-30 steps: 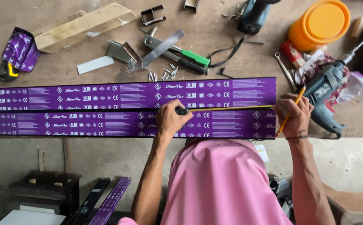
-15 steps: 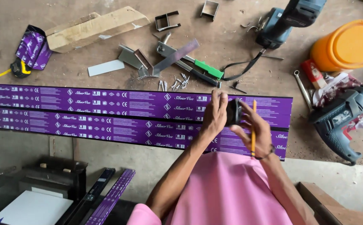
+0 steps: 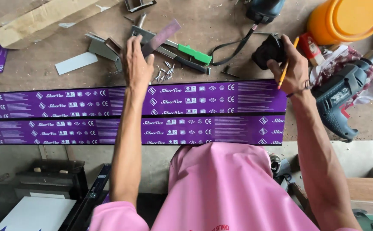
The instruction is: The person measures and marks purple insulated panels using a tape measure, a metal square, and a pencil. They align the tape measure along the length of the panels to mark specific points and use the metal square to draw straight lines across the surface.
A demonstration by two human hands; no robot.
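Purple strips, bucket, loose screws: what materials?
Purple strips: likely metal profiles in glossy printed film, judging by the sheen and straight edges. Bucket: orange plastic, smooth, moulded rim. Screws: bare metal, silvery glint, by the left hand.

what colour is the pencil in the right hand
Yellow-orange wooden pencil, held in the right hand; head view.

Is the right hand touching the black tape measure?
Touching. The head view shows the right hand with its fingers wrapped over the black tape measure, a yellow pencil tucked in the same hand.
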